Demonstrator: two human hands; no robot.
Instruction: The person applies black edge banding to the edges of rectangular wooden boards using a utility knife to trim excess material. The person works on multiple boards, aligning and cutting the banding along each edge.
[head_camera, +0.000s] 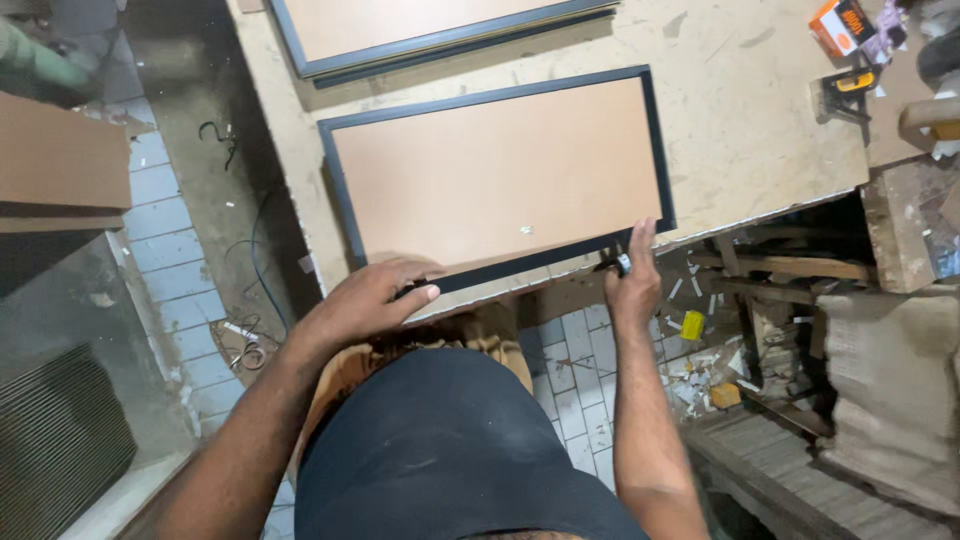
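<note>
A brown panel with a dark frame (497, 175) lies flat on the pale, scuffed counter (740, 130), its near edge at the counter's front. The left hand (372, 296) presses flat on the panel's near-left corner, fingers spread. The right hand (634, 275) grips the near-right corner, a small metal piece pinched beneath. A second framed panel (420, 25) lies beyond. Grey tiled floor (575, 375) shows below, littered with scraps.

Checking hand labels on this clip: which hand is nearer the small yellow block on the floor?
Right. The right hand grips the panel's near corner, just above-left of the yellow block; the left hand rests farther left.
</note>
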